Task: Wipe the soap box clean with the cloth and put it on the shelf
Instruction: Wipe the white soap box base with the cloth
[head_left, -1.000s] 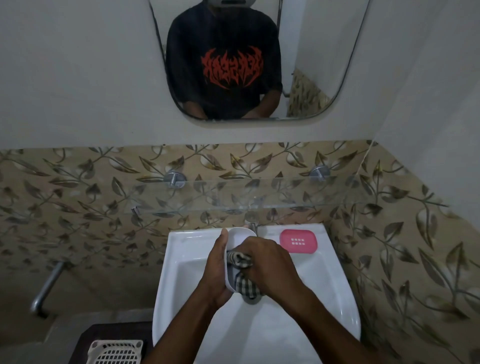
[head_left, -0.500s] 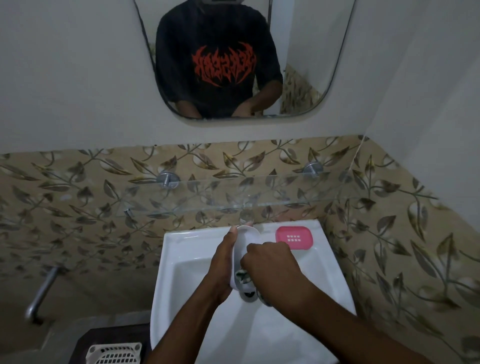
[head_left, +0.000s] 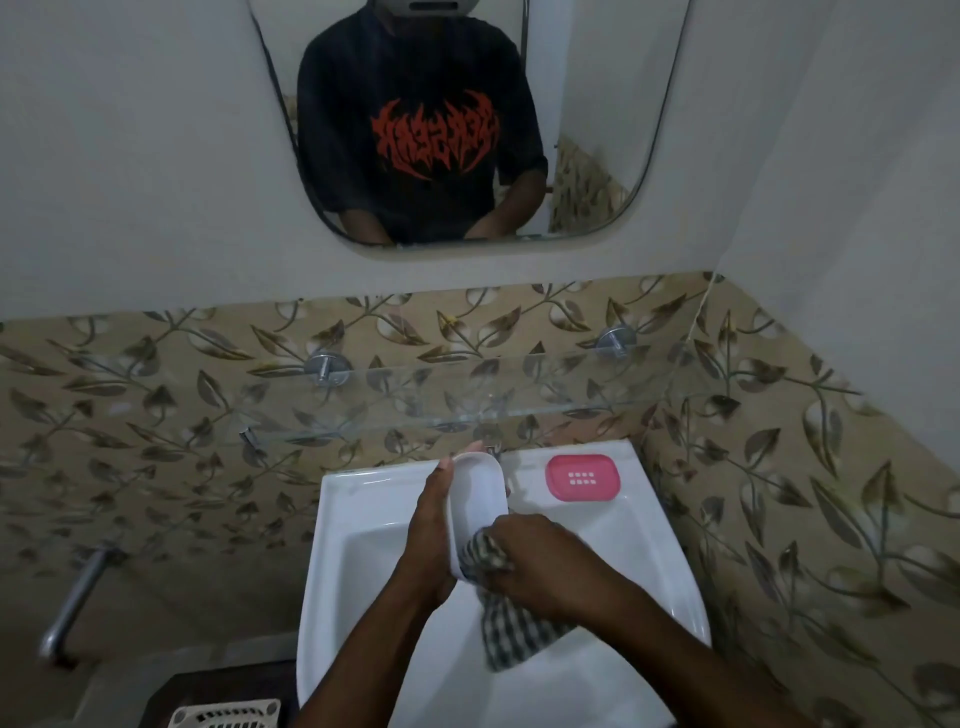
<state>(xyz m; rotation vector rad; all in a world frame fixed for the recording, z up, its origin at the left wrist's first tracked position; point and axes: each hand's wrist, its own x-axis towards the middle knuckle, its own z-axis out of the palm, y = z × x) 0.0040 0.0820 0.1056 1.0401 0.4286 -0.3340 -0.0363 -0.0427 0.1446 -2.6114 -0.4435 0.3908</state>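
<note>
My left hand grips a white oval soap box over the sink, tilted on its side with its hollow facing right. My right hand is closed on a black-and-white checked cloth and presses a bunch of it into the lower end of the box. The rest of the cloth hangs down below my right wrist. A clear glass shelf runs along the tiled wall just above the sink, held by two metal pegs.
A pink slotted soap tray lies on the back right rim of the white sink. A mirror hangs above. A metal pipe sticks out at the lower left, and a cream plastic basket sits at the bottom.
My right hand slid down the soap box toward its lower end, and more of the cloth now hangs loose below it. My left hand keeps its hold on the box.
</note>
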